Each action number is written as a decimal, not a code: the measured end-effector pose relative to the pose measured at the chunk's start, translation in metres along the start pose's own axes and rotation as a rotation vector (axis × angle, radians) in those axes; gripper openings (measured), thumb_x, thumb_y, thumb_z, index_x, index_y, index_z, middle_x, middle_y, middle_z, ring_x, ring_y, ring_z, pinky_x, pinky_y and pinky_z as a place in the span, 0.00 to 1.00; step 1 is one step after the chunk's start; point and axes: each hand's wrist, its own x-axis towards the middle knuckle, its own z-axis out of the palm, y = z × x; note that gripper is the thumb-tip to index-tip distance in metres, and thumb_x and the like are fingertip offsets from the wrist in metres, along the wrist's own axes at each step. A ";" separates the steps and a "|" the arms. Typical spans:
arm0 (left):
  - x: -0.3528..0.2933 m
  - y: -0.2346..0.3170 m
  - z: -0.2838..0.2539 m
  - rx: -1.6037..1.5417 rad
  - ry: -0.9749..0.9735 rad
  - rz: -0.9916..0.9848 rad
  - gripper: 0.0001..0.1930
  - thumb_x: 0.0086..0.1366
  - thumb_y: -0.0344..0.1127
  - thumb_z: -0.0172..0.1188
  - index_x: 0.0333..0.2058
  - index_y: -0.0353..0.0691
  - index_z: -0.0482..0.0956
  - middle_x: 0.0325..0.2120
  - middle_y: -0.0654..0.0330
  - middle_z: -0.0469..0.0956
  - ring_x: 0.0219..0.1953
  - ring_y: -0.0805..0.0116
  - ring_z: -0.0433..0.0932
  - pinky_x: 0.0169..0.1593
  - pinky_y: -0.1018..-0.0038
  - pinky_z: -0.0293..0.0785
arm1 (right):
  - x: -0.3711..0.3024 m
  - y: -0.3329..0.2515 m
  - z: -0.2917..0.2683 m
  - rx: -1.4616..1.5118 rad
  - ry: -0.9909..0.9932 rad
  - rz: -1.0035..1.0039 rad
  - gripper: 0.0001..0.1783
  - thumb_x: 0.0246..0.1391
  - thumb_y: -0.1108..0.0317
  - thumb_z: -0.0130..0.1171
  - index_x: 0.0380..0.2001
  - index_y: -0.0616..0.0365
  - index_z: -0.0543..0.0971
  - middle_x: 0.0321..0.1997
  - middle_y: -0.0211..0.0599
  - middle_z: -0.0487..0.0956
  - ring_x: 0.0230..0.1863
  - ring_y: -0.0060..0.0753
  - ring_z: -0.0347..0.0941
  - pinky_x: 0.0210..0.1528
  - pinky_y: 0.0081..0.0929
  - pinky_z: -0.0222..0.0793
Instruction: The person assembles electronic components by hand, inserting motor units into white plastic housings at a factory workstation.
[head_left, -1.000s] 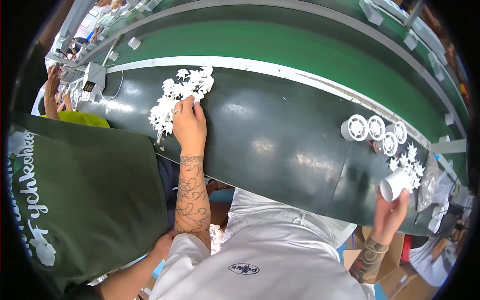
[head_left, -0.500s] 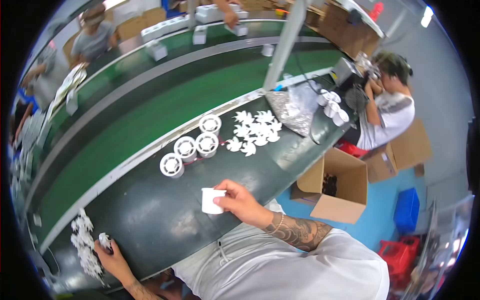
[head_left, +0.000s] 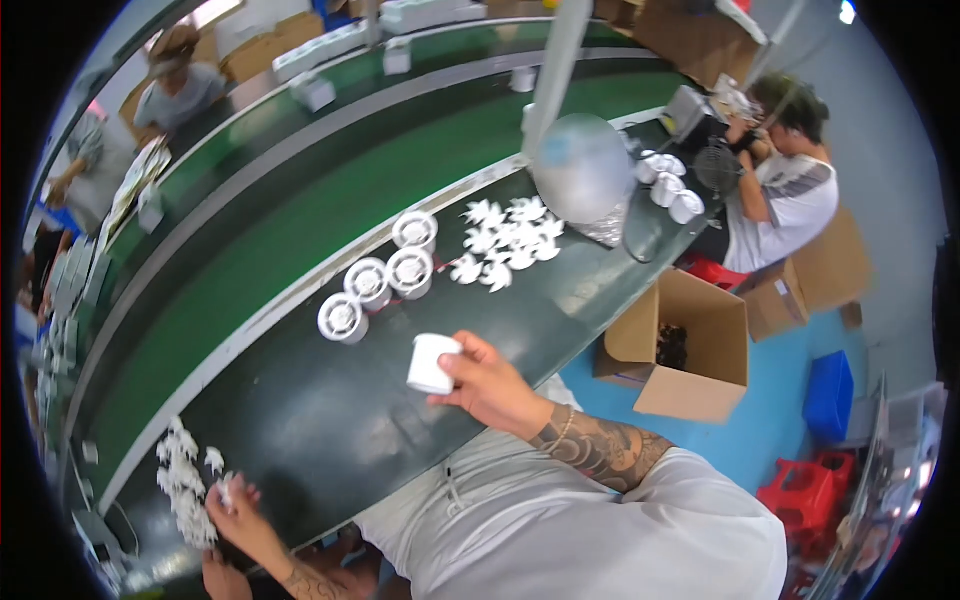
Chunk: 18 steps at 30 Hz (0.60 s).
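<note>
White cup, axis slightly tilted, gripped by the right hand at frame centre, lies upper-right of the finned piece pinched in the left hand.

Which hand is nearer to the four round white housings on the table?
Right. The right hand, holding a white cup, is in front of the housings; the left hand is farther away, beside white bladed pieces.

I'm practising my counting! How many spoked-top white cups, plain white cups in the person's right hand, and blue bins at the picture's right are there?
Spoked-top white cups: 4
Plain white cup in the right hand: 1
Blue bin: 1
Total: 6
</note>
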 end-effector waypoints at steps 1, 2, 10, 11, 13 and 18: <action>-0.014 0.017 0.013 -0.128 -0.042 -0.028 0.16 0.68 0.33 0.57 0.50 0.33 0.68 0.39 0.50 0.81 0.32 0.70 0.79 0.38 0.77 0.78 | -0.002 -0.001 0.005 0.085 0.014 0.033 0.12 0.64 0.68 0.55 0.49 0.51 0.71 0.53 0.34 0.75 0.52 0.35 0.75 0.48 0.39 0.78; -0.025 0.035 0.025 -0.182 -0.106 -0.074 0.13 0.67 0.30 0.58 0.47 0.33 0.70 0.39 0.51 0.81 0.35 0.69 0.81 0.40 0.76 0.79 | -0.002 -0.003 0.009 0.123 -0.006 0.077 0.15 0.65 0.66 0.54 0.54 0.51 0.69 0.55 0.36 0.75 0.54 0.39 0.75 0.48 0.41 0.77; -0.092 0.134 0.116 -0.178 -0.653 0.377 0.11 0.57 0.18 0.62 0.40 0.33 0.79 0.40 0.51 0.76 0.46 0.57 0.79 0.48 0.67 0.76 | -0.015 -0.005 0.065 0.189 0.038 0.212 0.22 0.67 0.54 0.48 0.56 0.55 0.71 0.53 0.38 0.77 0.53 0.40 0.75 0.58 0.48 0.71; -0.091 0.136 0.121 -0.121 -0.668 0.536 0.12 0.56 0.18 0.63 0.40 0.33 0.80 0.41 0.51 0.76 0.49 0.54 0.78 0.48 0.67 0.76 | -0.016 -0.002 0.067 0.173 0.009 0.206 0.22 0.67 0.53 0.47 0.56 0.57 0.71 0.53 0.38 0.77 0.53 0.39 0.75 0.56 0.46 0.72; -0.091 0.129 0.125 -0.087 -0.627 0.617 0.11 0.56 0.19 0.63 0.39 0.33 0.81 0.42 0.50 0.76 0.50 0.53 0.78 0.49 0.67 0.76 | -0.019 0.001 0.075 0.162 -0.015 0.206 0.23 0.68 0.53 0.46 0.56 0.58 0.71 0.52 0.38 0.77 0.53 0.38 0.75 0.54 0.43 0.72; -0.098 0.129 0.127 -0.149 -0.588 0.542 0.10 0.54 0.20 0.65 0.37 0.32 0.83 0.45 0.50 0.76 0.46 0.53 0.81 0.49 0.66 0.78 | -0.025 0.006 0.080 0.101 -0.027 0.168 0.24 0.68 0.52 0.44 0.57 0.59 0.70 0.53 0.40 0.76 0.53 0.36 0.74 0.54 0.37 0.71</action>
